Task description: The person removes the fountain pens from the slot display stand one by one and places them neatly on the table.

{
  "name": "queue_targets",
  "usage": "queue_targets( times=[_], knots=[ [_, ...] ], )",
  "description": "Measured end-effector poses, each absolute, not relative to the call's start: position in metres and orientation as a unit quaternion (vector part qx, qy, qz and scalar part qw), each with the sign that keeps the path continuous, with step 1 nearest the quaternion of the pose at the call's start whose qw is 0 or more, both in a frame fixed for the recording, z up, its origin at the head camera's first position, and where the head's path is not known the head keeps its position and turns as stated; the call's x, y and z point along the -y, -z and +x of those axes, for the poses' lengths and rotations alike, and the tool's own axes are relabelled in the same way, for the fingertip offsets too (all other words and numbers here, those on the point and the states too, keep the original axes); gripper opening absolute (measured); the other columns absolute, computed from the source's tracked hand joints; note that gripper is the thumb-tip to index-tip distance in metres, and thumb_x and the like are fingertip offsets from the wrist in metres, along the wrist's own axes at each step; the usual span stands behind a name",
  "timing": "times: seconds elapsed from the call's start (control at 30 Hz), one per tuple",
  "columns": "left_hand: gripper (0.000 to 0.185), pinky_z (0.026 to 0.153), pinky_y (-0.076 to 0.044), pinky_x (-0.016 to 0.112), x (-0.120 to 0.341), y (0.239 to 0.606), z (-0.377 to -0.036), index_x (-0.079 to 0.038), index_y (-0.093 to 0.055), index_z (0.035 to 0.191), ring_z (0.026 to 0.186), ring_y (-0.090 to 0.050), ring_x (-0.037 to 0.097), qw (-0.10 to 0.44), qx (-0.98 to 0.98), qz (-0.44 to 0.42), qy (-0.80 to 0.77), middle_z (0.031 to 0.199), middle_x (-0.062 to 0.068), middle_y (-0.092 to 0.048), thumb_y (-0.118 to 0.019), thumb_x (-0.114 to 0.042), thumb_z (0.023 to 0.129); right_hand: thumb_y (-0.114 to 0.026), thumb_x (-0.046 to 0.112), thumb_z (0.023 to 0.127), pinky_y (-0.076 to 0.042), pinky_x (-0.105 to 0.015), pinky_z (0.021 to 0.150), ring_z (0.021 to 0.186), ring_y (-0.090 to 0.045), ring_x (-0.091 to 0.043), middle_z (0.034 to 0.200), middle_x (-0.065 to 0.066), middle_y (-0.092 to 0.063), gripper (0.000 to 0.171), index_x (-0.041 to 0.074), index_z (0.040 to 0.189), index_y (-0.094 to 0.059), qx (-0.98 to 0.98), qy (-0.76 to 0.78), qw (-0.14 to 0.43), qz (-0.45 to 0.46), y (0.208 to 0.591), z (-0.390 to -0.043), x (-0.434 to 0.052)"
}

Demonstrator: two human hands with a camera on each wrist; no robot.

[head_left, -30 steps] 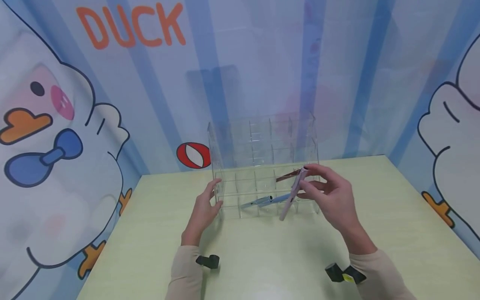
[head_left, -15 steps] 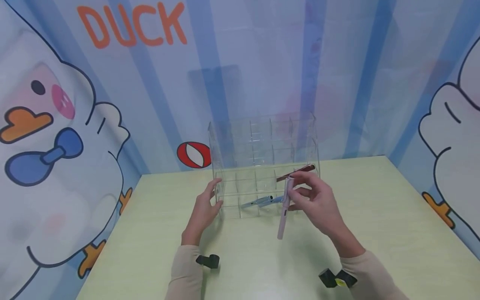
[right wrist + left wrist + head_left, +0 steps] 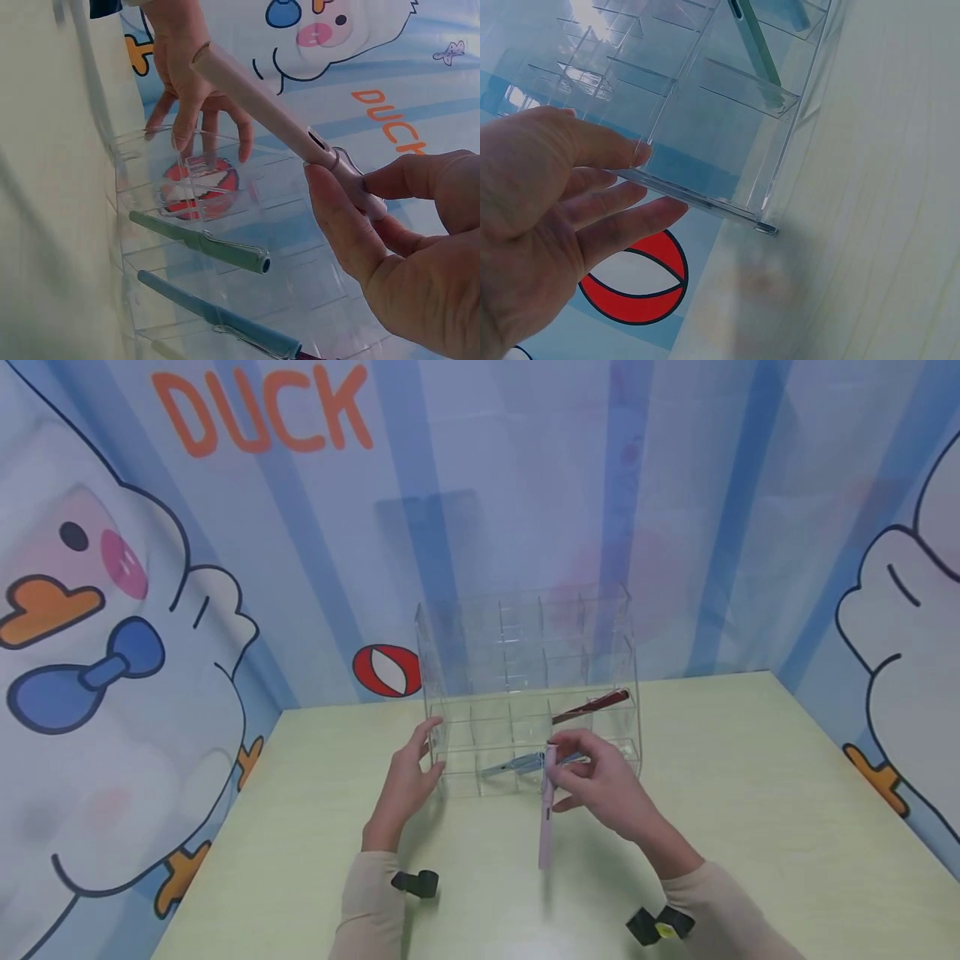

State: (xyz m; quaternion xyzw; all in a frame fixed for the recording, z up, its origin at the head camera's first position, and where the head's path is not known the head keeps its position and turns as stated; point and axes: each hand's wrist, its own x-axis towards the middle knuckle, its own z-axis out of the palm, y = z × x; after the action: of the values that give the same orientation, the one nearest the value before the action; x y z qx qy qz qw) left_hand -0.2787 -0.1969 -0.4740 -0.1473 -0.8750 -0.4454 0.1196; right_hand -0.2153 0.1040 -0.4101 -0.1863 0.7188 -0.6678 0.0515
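A clear acrylic organiser (image 3: 525, 635) with several cells stands at the middle of the pale green table (image 3: 750, 827). My right hand (image 3: 600, 781) pinches a light pink pen (image 3: 546, 814) by its upper end, in front of the organiser's bottom row; the pen (image 3: 262, 105) hangs toward me. My left hand (image 3: 408, 772) rests with straight fingers (image 3: 615, 191) against the organiser's left wall (image 3: 697, 199). A grey-green pen (image 3: 513, 766) and a blue pen (image 3: 217, 319) lie in the bottom row. A dark red pen (image 3: 592, 704) lies in the row above.
A cartoon duck backdrop (image 3: 112, 610) with the word DUCK surrounds the table on the left, back and right. A red and white ball picture (image 3: 387, 670) shows behind the organiser's left side. Bare tabletop stretches to both sides and toward me.
My right hand has come down and left from the organiser's upper right to its bottom row, turning the pink pen from slanted to nearly upright. The left hand has stayed in place.
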Motion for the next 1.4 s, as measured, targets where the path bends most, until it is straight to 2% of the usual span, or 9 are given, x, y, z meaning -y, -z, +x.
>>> queue_targets(
  times=[0.13,0.4,0.8,1.07,1.4],
  knots=[
    [0.072,0.102,-0.05,0.047,0.196,0.473,-0.278,-0.017,-0.04,0.149,0.13,-0.051,0.042,0.115,0.874,-0.145,0.449,0.152,0.019,-0.043,-0.067,0.011,0.089,-0.061,0.004,0.097,-0.064,-0.046,0.066,0.095,-0.07,-0.03,0.112,-0.022,-0.052,0.038,-0.006,0.132,-0.048,-0.726,0.657,0.088,-0.183,0.42,-0.215,-0.097],
    [0.071,0.103,-0.049,0.046,0.197,0.475,-0.28,-0.018,-0.04,0.149,0.131,-0.05,0.041,0.117,0.878,-0.142,0.441,0.152,0.019,-0.043,-0.067,0.01,0.089,-0.057,0.001,0.097,-0.064,-0.045,0.063,0.086,-0.069,-0.027,0.111,-0.024,-0.053,0.039,-0.011,0.132,-0.046,-0.737,0.637,0.146,-0.175,0.428,-0.214,-0.091],
    [0.072,0.105,-0.048,0.046,0.197,0.475,-0.28,-0.02,-0.039,0.149,0.131,-0.05,0.041,0.113,0.877,-0.143,0.444,0.154,0.016,-0.042,-0.066,0.01,0.089,-0.057,-0.005,0.092,-0.063,-0.041,0.058,0.073,-0.069,-0.024,0.1,-0.02,-0.055,0.037,-0.014,0.127,-0.048,-0.763,0.604,0.195,-0.125,0.459,-0.22,-0.079],
    [0.071,0.103,-0.049,0.048,0.198,0.476,-0.278,-0.018,-0.04,0.149,0.131,-0.05,0.042,0.116,0.875,-0.147,0.447,0.154,0.017,-0.042,-0.066,0.011,0.089,-0.059,-0.006,0.089,-0.062,-0.038,0.054,0.062,-0.068,-0.024,0.087,-0.017,-0.063,0.032,-0.013,0.119,-0.052,-0.78,0.587,0.194,-0.099,0.483,-0.225,-0.079],
    [0.07,0.103,-0.049,0.049,0.198,0.476,-0.279,-0.016,-0.039,0.149,0.132,-0.049,0.042,0.113,0.875,-0.147,0.448,0.154,0.017,-0.041,-0.065,0.011,0.09,-0.063,-0.002,0.081,-0.062,-0.035,0.054,0.06,-0.069,-0.023,0.078,-0.013,-0.067,0.027,-0.01,0.107,-0.059,-0.806,0.563,0.167,-0.071,0.492,-0.225,-0.072]
  ],
)
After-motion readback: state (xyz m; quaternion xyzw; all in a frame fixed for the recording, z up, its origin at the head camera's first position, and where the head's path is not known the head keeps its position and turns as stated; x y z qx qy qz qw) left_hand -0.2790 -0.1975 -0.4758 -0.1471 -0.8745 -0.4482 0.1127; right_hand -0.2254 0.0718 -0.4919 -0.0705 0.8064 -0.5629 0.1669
